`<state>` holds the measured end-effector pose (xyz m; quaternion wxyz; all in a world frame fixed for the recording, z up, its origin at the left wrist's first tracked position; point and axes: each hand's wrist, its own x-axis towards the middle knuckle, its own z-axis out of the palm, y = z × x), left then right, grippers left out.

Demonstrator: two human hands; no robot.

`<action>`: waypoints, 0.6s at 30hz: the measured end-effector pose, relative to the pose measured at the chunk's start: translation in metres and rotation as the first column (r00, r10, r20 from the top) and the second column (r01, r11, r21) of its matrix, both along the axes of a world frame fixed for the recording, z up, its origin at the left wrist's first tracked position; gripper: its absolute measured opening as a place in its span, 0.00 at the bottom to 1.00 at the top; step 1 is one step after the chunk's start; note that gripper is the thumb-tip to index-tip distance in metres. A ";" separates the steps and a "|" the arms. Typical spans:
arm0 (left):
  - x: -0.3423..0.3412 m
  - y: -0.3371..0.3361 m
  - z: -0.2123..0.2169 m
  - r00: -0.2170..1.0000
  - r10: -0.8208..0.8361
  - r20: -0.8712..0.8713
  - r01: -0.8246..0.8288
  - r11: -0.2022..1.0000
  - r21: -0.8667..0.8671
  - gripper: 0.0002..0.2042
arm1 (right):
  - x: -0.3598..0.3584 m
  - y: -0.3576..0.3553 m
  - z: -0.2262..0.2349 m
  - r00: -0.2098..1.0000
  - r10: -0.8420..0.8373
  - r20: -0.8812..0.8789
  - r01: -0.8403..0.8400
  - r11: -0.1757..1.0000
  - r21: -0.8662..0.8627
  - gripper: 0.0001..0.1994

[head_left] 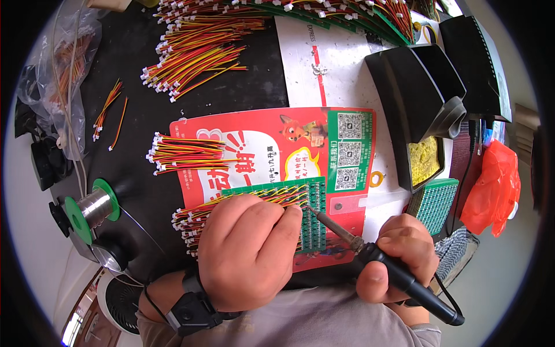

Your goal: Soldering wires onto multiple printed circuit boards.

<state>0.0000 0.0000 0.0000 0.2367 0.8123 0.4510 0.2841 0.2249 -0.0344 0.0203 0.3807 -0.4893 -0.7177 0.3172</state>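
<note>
My right hand (407, 246) is wrapped round the black handle of a soldering iron (430, 302). The iron slants up and left, its tip at a green circuit board (315, 228) with rows of small pads. Over the board's left part lies my left hand (248, 251), fingertips pinched together at a wire end close to the iron's tip. Red, yellow and black wires with white plugs (188, 222) stick out from the board's left side. Part of the board and the exact pinch point are hidden under my left hand.
A loose wire bundle (188, 153) lies on a red printed sheet (347, 231). Wire piles (196, 61) sit at the back. At left stands a solder spool (95, 208); at right, a black iron holder with yellow sponge (425, 162), stacked boards (436, 202) and a red bag (491, 188).
</note>
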 end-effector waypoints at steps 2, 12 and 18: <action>-0.001 0.000 0.000 1.000 0.003 -0.013 -0.002 1.000 0.008 0.16 | -0.001 0.000 0.001 1.000 0.000 -0.002 0.000 1.000 -0.002 0.20; -0.002 0.000 0.003 0.998 -0.038 -0.050 0.040 0.999 0.033 0.13 | 0.000 -0.017 -0.007 0.979 -0.189 -0.078 0.198 0.971 0.132 0.22; 0.001 -0.007 0.001 0.994 0.003 -0.112 0.006 0.997 0.080 0.09 | 0.003 -0.014 -0.019 0.980 -0.153 -0.127 0.187 0.922 0.338 0.17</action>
